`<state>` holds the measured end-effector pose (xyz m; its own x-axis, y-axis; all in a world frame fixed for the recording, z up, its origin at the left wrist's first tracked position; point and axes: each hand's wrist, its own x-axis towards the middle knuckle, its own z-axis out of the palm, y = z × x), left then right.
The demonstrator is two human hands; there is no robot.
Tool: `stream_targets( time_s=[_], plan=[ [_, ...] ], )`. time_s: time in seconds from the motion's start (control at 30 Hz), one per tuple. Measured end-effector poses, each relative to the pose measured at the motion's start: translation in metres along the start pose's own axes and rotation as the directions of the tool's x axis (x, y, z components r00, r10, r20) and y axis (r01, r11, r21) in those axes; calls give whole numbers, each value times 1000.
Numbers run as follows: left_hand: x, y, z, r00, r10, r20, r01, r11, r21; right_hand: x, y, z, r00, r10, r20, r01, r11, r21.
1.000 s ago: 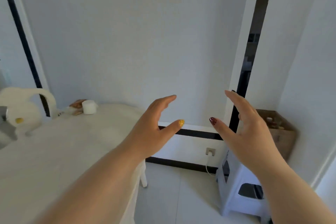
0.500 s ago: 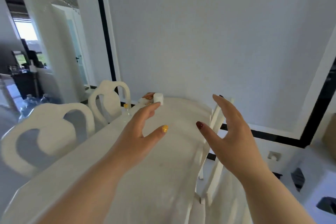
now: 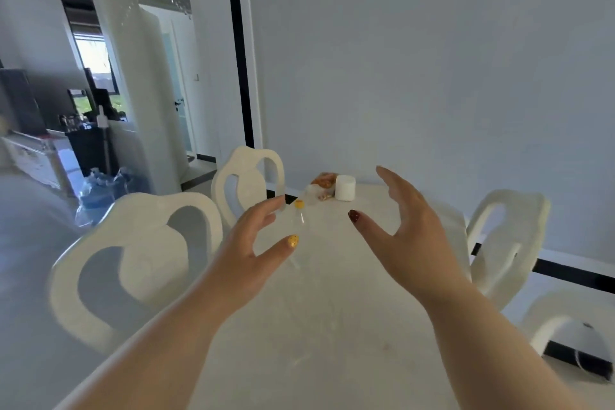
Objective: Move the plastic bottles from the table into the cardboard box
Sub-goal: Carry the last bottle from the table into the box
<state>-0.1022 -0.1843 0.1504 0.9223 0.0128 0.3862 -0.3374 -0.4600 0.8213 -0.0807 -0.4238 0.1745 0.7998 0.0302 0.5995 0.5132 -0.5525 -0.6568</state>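
Plastic bottle [image 3: 301,221], clear with a yellow cap, stands upright on the white surface [image 3: 332,326], toward its far half and hard to make out against the pale top. Both hands are raised above the surface and empty. The left hand [image 3: 253,253] hovers just beside the bottle on its left, fingers [image 3: 266,210] apart and curved, thumb close to the bottle's body but seemingly not touching. The right hand [image 3: 409,243] is open too, palm facing left, apart from the bottle on its right. To grasp well, the left hand likely needs to close around the middle of the body, gently, since a thin clear bottle probably dents and tips easily. Beyond the bottle, near the far end by the wall, sit a small white jar [image 3: 345,188], a clear container [image 3: 312,195] and an orange snack packet [image 3: 323,179], close enough that a wide reach could knock them. White chairs [image 3: 133,263] line the left side and others the right. No cardboard box is visible, so carrying will probably mean turning away.
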Motion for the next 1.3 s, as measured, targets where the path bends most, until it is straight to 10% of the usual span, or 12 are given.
stream_targets(
  time_s=[0.93, 1.3],
  plan=[
    [190, -312, -43, 913, -206, 351, 266, 955, -130, 161, 159, 334, 763, 646, 22, -611, 733, -299],
    [190, -332, -39, 889, -226, 398, 310, 937, -159, 169, 184, 356, 772, 630, -91, -635, 756, -159]
  ],
)
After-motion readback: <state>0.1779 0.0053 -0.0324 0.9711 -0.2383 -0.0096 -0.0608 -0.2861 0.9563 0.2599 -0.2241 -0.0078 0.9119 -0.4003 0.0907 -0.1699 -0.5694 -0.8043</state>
